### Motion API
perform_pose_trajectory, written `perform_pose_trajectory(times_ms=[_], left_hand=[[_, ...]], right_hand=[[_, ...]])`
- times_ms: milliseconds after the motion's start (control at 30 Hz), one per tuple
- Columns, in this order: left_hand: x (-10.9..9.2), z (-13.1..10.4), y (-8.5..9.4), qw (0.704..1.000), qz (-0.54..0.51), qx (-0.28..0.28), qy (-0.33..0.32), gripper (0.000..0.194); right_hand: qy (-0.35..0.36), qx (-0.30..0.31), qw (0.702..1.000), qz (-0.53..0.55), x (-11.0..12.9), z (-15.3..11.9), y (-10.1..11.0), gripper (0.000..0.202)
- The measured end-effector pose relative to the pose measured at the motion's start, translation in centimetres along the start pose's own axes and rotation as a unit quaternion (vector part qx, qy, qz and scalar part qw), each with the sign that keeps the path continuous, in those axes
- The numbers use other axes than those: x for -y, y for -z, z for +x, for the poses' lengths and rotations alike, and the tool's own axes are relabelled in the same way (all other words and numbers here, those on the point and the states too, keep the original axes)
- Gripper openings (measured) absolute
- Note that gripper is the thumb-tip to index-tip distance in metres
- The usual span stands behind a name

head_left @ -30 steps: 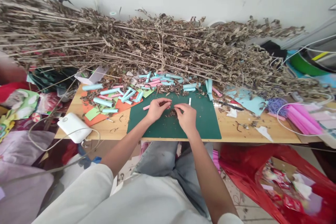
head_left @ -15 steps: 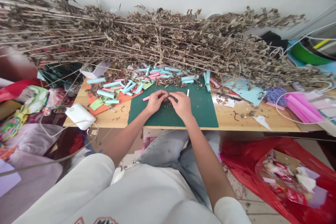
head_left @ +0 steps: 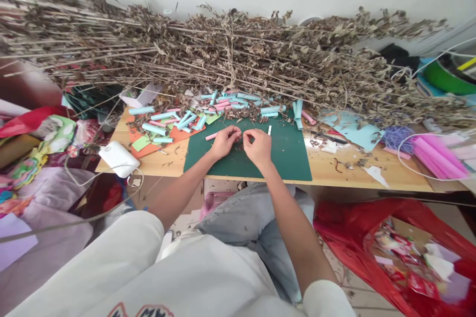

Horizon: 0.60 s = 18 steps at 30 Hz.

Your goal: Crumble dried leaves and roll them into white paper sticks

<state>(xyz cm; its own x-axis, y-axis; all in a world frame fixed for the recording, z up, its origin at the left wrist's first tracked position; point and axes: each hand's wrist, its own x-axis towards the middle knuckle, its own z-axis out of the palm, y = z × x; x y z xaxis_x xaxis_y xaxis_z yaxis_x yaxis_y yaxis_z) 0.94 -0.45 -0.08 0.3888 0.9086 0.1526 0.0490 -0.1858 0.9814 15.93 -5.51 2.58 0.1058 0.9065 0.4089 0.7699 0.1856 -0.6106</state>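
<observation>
My left hand point(head_left: 225, 142) and my right hand point(head_left: 258, 147) hover over the green cutting mat point(head_left: 290, 158), fingertips curled into a pinch and facing each other with a small gap between. Whatever they hold is too small to make out; dark dried leaf crumbs lie on the mat just beneath. A pink rolled paper tube point(head_left: 210, 136) rests beside my left hand. Beyond my right hand stands a short white piece point(head_left: 269, 130). Several blue paper tubes point(head_left: 154, 129) and pink ones lie behind the mat, partly on orange paper point(head_left: 147, 147).
A long heap of dried leafy stalks point(head_left: 260, 54) spans the back. At left lies a white power bank point(head_left: 119, 158) with a cable. To the right are light-blue paper point(head_left: 351, 129), purple string point(head_left: 397, 138) and a pink bundle point(head_left: 439, 156). A red bag point(head_left: 342, 218) of wrappers sits below.
My hands were touching at the fingertips and have drawn slightly apart. My right fingers have curled in more. The whole view has shifted a little.
</observation>
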Motion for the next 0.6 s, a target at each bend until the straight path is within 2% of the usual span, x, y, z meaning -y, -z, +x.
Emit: perform_pose_trajectory(times_ms=[100,300,400,600], left_hand=[[0.0,0.1,0.0,0.999,-0.037,-0.021,0.015,0.025],[0.4,0.1,-0.1,0.999,-0.036,-0.011,0.018,0.029],[0.7,0.1,-0.2,0.999,-0.044,-0.006,0.021,0.030],[-0.2,-0.1,-0.4,0.999,-0.046,-0.005,0.026,0.031]], right_hand=[[-0.029,-0.032,0.998,0.056,-1.0,0.1,0.2,0.019],[-0.015,0.022,0.998,0.057,-3.1,0.0,0.3,0.019],[-0.003,0.047,0.998,0.050,-3.3,-0.2,0.5,0.023],[0.002,0.037,0.997,0.067,-2.8,-0.2,1.2,0.021]])
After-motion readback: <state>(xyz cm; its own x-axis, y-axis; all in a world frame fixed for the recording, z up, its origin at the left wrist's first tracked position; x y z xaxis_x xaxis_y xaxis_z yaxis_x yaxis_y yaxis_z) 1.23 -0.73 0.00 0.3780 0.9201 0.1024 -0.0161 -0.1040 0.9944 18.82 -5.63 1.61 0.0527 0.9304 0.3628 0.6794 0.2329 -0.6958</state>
